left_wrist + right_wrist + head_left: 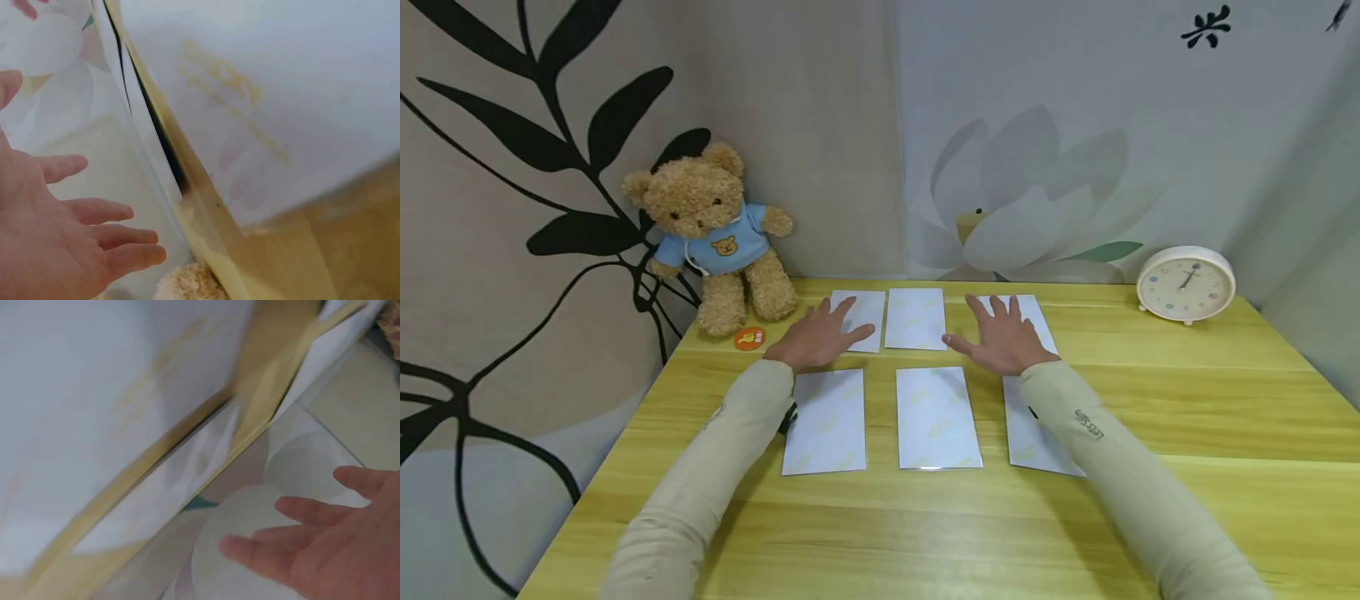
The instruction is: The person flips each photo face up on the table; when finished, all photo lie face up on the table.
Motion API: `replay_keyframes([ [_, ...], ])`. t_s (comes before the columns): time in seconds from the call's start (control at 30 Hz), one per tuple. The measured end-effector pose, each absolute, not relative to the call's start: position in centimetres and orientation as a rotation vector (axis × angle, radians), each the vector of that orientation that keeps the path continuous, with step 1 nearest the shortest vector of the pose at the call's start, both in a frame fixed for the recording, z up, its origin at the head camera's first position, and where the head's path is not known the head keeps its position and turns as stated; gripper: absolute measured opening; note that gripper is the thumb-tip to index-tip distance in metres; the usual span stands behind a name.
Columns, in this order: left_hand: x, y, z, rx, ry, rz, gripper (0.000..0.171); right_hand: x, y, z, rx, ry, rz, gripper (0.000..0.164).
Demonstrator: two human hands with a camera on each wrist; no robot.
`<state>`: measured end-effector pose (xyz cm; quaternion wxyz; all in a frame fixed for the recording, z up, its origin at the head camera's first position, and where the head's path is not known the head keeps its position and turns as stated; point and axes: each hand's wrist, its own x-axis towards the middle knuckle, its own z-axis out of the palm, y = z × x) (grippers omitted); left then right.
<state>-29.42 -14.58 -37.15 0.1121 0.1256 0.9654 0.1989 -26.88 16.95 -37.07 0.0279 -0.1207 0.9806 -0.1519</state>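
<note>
White rectangular cards with faint yellow print lie on the table in two rows. Over the back left card reaches my left hand, fingers straight and spread. My right hand is likewise spread, partly covering the back right card. Between them lies the back middle card. Closer to me are the front left card, the front middle card and the front right card, the last partly hidden by my right sleeve. Both wrist views show the palms with nothing held.
A teddy bear in a blue shirt sits at the back left, with a round orange sticker before it. At the back right stands a white clock. The wooden table meets a patterned wall behind.
</note>
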Motion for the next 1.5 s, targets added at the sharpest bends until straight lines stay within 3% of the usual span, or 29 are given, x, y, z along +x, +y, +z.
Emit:
replay_keyframes([
  [0.8,-31.9,-15.2,-37.6,0.138,2.649,1.134,0.069,-30.1,9.6,-38.0,-0.35,2.717,-1.095,0.074],
  [1.5,-32.7,-13.9,-38.0,-0.041,2.765,0.894,0.061,-30.7,4.1,-38.2,-0.404,2.638,-1.047,0.067],
])
